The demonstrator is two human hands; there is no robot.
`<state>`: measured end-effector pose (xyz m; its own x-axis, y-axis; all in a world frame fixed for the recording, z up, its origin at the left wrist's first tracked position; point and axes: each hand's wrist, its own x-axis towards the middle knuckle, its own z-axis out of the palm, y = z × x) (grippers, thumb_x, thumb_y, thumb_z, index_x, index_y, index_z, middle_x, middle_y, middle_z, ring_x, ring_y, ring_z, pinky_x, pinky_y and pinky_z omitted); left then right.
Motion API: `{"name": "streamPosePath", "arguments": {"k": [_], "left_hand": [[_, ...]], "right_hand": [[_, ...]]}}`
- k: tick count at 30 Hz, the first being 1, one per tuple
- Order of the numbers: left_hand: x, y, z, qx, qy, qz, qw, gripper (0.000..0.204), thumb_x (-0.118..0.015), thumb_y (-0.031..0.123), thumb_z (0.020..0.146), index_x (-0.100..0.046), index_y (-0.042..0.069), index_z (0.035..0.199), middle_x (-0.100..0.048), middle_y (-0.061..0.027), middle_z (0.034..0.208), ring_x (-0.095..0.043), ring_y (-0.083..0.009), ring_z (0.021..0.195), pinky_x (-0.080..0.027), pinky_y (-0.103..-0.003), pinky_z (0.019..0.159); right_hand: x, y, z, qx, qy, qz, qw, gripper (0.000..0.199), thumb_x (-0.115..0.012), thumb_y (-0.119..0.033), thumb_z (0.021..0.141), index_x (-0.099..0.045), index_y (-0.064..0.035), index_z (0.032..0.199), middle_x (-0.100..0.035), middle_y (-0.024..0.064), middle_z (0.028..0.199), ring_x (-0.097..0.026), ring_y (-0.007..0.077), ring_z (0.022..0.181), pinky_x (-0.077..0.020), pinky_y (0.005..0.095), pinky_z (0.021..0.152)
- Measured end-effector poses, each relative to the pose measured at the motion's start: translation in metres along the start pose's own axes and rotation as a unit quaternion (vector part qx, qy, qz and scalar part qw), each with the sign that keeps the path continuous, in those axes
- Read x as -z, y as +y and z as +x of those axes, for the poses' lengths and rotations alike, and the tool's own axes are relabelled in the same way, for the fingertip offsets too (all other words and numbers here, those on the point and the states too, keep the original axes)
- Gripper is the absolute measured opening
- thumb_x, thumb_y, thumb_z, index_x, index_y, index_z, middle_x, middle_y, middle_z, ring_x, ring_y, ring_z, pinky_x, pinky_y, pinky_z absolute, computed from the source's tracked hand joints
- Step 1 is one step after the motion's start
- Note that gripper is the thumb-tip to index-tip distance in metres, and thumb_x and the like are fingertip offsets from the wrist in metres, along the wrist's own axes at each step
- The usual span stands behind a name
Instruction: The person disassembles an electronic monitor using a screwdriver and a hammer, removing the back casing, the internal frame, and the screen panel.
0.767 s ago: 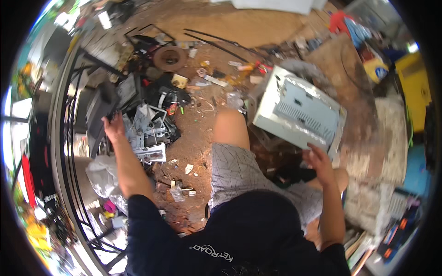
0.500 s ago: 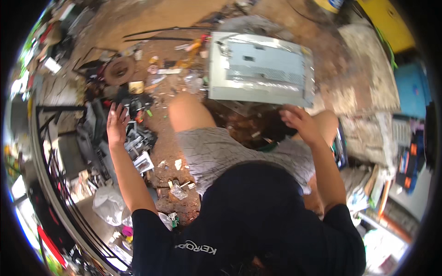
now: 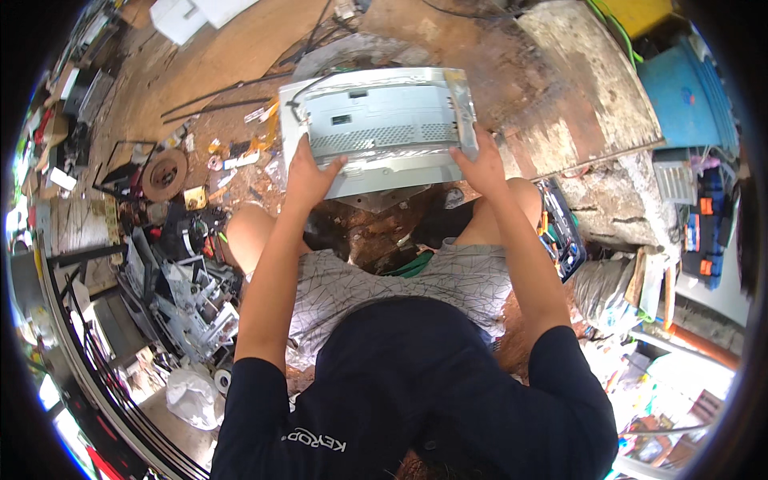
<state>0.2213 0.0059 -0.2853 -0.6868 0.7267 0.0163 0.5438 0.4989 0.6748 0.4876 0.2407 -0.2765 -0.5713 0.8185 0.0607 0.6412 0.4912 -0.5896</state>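
Note:
A flat, silvery-grey rectangular metal panel (image 3: 376, 171), like the back of a flat screen, is in front of my knees. Rows of small vent holes, two dark cut-outs and shiny tape strips show on its face. My left hand (image 3: 310, 171) grips its near left edge, thumb lying on the face. At the right edge, my right hand (image 3: 482, 163) holds it the same way, fingers around the side and partly hidden. A dark thin cable (image 3: 298, 94) lies at the panel's upper left corner.
Metal and plastic scrap (image 3: 188, 300) is heaped left of my leg, near a rusty disc (image 3: 165, 174). A tool case (image 3: 562, 232) stands beside my right knee. Far right are a blue tub (image 3: 688, 100) and a worn board (image 3: 592, 80). Long dark rods (image 3: 216, 110) lie ahead.
Both hands were apart from the panel, the left one raised over the scrap. Now they grip its two sides. In the picture the panel sits further left, and the whole view has shifted.

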Motion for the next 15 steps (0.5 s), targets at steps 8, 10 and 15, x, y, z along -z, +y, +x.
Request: {"name": "streamPosePath", "arguments": {"k": [8, 10, 15], "left_hand": [[-0.003, 0.023, -0.002, 0.046, -0.008, 0.116, 0.992, 0.102, -0.082, 0.043, 0.075, -0.031, -0.010, 0.145, -0.044, -0.0312, 0.143, -0.050, -0.0435, 0.128, -0.041, -0.047, 0.108], [-0.009, 0.037, 0.005, 0.008, 0.028, 0.153, 0.988, 0.103, -0.083, 0.045, 0.074, -0.032, -0.006, 0.147, -0.037, -0.0335, 0.146, -0.042, -0.0478, 0.132, -0.035, -0.052, 0.110], [-0.067, 0.096, 0.050, -0.168, 0.048, 0.129, 0.976, 0.098, -0.072, 0.060, 0.080, -0.036, -0.002, 0.147, -0.027, -0.0371, 0.151, -0.027, -0.0513, 0.141, -0.022, -0.059, 0.115]], "right_hand": [[0.024, 0.030, 0.050, -0.049, -0.184, -0.053, 0.980, 0.094, -0.079, -0.052, 0.071, -0.045, -0.0017, 0.143, -0.052, 0.0270, 0.137, -0.052, 0.0410, 0.127, -0.0441, 0.0431, 0.106], [0.024, 0.032, 0.045, -0.035, -0.189, -0.078, 0.978, 0.103, -0.083, -0.052, 0.066, -0.041, -0.0026, 0.146, -0.053, 0.0262, 0.135, -0.054, 0.0390, 0.124, -0.0455, 0.0421, 0.104], [0.008, 0.033, 0.034, -0.044, -0.169, -0.115, 0.978, 0.089, -0.075, -0.040, 0.074, -0.039, -0.0015, 0.146, -0.057, 0.0274, 0.128, -0.061, 0.0392, 0.114, -0.0501, 0.0434, 0.097]]}}
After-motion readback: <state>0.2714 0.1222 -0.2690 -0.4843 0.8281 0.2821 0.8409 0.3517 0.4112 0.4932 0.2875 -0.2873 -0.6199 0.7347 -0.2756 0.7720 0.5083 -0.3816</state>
